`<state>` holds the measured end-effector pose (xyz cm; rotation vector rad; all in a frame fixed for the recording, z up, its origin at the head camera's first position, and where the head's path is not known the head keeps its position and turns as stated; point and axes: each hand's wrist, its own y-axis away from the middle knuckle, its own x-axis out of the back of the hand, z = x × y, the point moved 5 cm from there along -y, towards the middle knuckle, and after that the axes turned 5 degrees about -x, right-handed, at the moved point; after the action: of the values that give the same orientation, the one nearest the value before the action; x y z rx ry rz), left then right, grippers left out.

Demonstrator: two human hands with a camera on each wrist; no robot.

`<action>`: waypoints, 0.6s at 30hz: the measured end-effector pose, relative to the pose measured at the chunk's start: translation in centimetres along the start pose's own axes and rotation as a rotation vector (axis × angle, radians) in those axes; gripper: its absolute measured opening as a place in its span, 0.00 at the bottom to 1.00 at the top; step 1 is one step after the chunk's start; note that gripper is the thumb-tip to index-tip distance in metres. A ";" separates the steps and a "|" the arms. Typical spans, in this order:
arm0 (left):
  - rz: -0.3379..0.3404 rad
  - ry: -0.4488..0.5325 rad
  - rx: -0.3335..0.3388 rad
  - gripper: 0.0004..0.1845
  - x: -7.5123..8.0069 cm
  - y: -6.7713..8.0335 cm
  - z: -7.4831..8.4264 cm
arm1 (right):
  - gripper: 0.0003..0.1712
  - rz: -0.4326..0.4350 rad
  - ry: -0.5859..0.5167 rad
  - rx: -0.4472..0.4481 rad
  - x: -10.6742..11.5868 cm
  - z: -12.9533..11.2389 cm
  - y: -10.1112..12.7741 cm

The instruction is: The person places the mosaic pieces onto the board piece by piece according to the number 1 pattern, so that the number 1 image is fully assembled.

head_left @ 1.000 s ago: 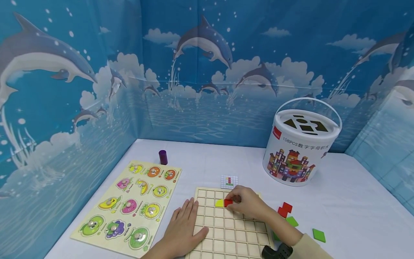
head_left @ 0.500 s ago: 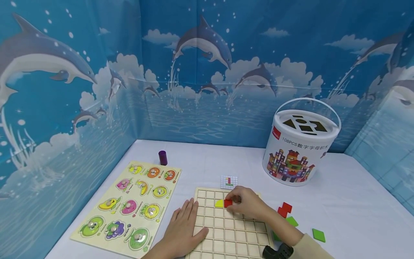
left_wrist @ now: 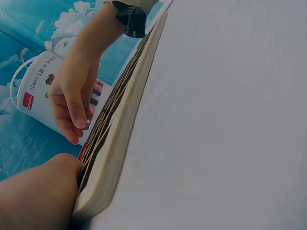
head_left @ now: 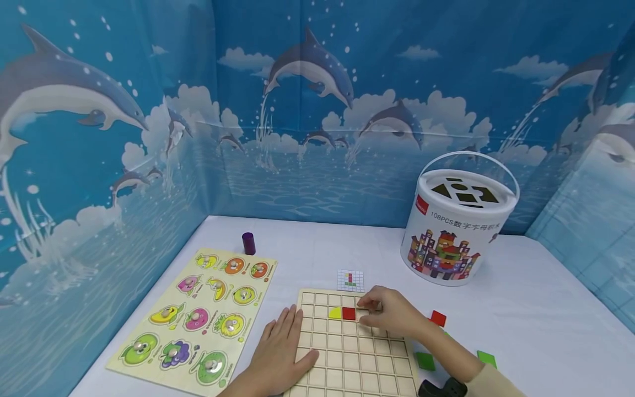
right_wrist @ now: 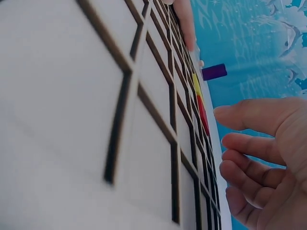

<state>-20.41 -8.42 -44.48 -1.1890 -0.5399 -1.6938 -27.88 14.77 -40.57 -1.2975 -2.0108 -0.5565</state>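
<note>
A wooden grid board (head_left: 350, 359) lies in front of me in the head view. A yellow tile (head_left: 335, 312) and a red tile (head_left: 349, 314) sit side by side in its upper cells. My left hand (head_left: 279, 353) rests with extended fingers along the board's left edge, thumb over the grid. Just right of the red tile is my right hand (head_left: 389, 311), with its thumb and fingers apart. The right wrist view shows the right hand (right_wrist: 261, 163) holding nothing, fingers loosely bent. Behind the board lies a small printed pattern card (head_left: 350, 280).
Loose tiles lie to the right: a red tile (head_left: 438, 318), a green tile (head_left: 425, 361) and another green tile (head_left: 486, 359). A white block bucket (head_left: 412, 259) stands at the back right. On the left are a fruit puzzle board (head_left: 213, 338) and a purple cylinder (head_left: 248, 243).
My right hand has let go of the red tile and shifted right, leaving the tile in the grid. The left hand keeps its place on the board.
</note>
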 end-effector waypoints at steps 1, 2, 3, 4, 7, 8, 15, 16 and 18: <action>0.000 -0.001 -0.001 0.46 0.0 0.0 0.0 | 0.13 0.005 0.002 -0.005 0.1 0.1 0.2; 0.000 -0.001 -0.002 0.46 -0.1 0.0 0.0 | 0.13 0.009 0.004 -0.009 0.3 0.3 0.3; 0.003 -0.003 -0.003 0.46 -0.1 0.0 0.0 | 0.13 0.012 0.007 -0.017 0.4 0.4 0.4; 0.006 -0.004 -0.006 0.46 -0.1 0.0 0.0 | 0.13 0.014 0.010 -0.026 0.5 0.6 0.6; 0.012 -0.008 -0.009 0.46 -0.1 0.0 0.0 | 0.13 0.011 0.003 -0.053 0.9 1.1 1.0; 0.013 -0.008 -0.008 0.46 0.0 0.0 0.0 | 0.13 0.010 0.004 -0.059 1.0 1.3 1.1; 0.015 -0.014 -0.006 0.46 0.0 0.0 0.0 | 0.14 0.026 -0.004 -0.048 2.2 2.1 2.2; 0.017 -0.014 -0.007 0.46 -0.1 0.0 0.0 | 0.14 0.028 -0.009 -0.047 2.4 2.2 2.3; 0.017 -0.014 -0.007 0.46 -0.1 0.0 0.0 | 0.14 0.031 -0.015 -0.051 2.6 2.5 2.6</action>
<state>-20.42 -8.43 -44.56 -1.2080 -0.5307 -1.6758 -27.06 19.13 -40.37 -1.3650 -1.9972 -0.5886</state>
